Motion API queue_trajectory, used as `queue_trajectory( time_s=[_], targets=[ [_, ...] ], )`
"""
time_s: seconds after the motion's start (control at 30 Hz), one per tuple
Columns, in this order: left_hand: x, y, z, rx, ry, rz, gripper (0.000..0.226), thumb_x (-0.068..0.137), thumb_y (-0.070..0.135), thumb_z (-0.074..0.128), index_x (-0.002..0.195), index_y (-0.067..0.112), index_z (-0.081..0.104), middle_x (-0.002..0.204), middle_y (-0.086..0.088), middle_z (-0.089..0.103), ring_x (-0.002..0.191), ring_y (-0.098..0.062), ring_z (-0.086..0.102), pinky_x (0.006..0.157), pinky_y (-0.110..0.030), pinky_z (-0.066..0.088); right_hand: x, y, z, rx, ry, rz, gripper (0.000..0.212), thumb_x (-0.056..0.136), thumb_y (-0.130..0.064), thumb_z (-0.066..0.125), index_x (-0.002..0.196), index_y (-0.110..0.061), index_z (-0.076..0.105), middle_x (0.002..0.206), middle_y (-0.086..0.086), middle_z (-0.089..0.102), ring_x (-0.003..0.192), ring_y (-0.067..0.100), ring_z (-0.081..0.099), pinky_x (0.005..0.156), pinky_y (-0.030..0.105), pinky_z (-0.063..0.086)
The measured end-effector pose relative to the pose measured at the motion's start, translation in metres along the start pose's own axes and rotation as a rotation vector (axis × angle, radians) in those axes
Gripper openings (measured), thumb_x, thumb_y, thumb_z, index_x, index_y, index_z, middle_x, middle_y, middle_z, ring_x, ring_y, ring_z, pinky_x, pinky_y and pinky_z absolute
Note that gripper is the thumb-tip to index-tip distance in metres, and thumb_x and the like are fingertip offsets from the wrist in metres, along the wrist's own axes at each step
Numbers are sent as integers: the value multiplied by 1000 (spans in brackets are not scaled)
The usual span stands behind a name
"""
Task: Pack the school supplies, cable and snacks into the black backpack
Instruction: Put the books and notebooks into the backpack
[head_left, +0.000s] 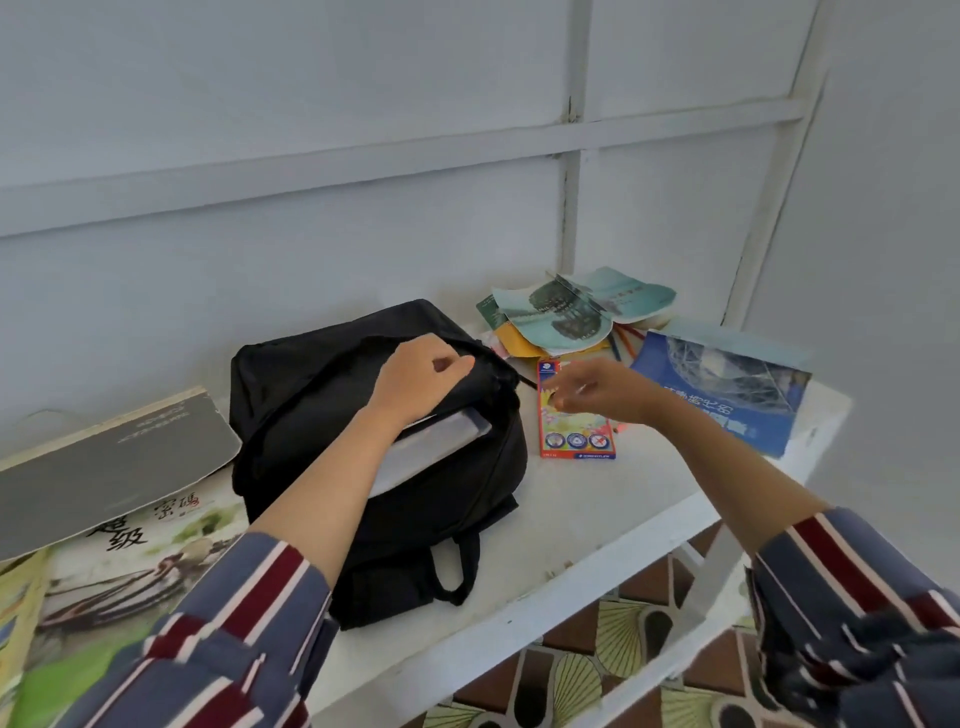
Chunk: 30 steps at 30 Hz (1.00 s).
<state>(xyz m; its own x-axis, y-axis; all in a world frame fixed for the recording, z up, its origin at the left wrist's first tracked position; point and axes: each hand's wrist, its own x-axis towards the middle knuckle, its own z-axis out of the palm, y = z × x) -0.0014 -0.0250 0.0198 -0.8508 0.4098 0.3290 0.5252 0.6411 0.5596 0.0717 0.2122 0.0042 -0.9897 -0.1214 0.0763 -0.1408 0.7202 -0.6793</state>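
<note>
Packing partly done: left hand (421, 374) grips rim of black backpack (415, 519), pale book (441, 441) inside. Right hand (597, 387), blurred, grasp unclear, hovers over crayon box (574, 436); blue book (727, 395) and booklets (576, 312) beyond it unpacked.

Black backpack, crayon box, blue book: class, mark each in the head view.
black backpack (441, 514): head view, front panel.
crayon box (576, 441): head view, lower end.
blue book (737, 374): head view, cover's middle.
</note>
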Motion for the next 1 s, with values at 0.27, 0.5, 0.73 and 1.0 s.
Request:
queue_trajectory(
  time_s=[0.27,0.5,0.73,1.0],
  targets=[
    [45,73,97,-230,-280,57,31,93,23,54,122,13,57,105,-3,59,92,-11,52,78,-22,37,-60,95,-73,25,569,295,34,81,-4,66,115,-11,64,97,12,60,80,19,52,69,19,47],
    [105,129,184,-236,-358,-68,38,95,23,51,130,10,46,108,-6,51,96,-18,50,78,-27,36,-102,183,-140,-20,732,582,43,87,-21,63,129,-14,53,115,19,57,89,30,56,73,26,39],
    [141,143,235,-214,-398,-176,15,95,22,49,102,12,40,81,-2,40,70,-12,38,62,-30,28,-99,203,-153,533,401,639,44,93,-28,55,135,-20,42,97,18,62,73,23,61,64,25,53],
    [153,151,248,-324,-402,-201,63,93,24,55,145,13,21,151,-11,29,135,-30,32,108,-45,32,-83,226,-149,708,481,644,40,82,-4,67,120,-5,55,86,17,64,69,23,60,71,31,56]
  ],
)
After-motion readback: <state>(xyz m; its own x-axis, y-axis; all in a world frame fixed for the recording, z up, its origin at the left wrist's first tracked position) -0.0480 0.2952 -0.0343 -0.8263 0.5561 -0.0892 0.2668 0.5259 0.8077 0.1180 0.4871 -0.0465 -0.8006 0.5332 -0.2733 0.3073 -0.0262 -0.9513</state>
